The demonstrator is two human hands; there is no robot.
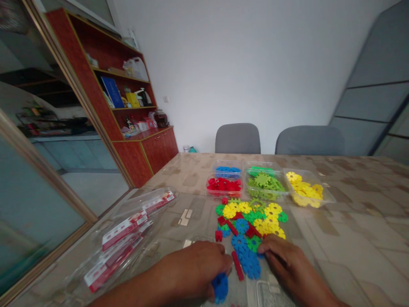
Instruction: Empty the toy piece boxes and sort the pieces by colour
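My left hand [201, 262] is closed around blue notched plastic discs [220, 288], low and left of a loose pile. At the pile's right edge, my right hand [289, 260] has its fingertips together against a blue piece, mostly hidden, beside a green disc [254, 244]. Between the hands lie more blue discs [251, 265] and a red plastic bar [237, 265]. Farther back in the pile are yellow discs [270, 224], green ones and red connectors [219, 236].
Behind the pile stand clear tubs of blue pieces [228, 171], red pieces [224, 185], green discs [265, 183] and yellow discs [305, 189]. Clear packaging with red-and-white labels [124, 230] lies at left. A clear lid [271, 294] is near the right hand. Two grey chairs [238, 138] stand beyond the table.
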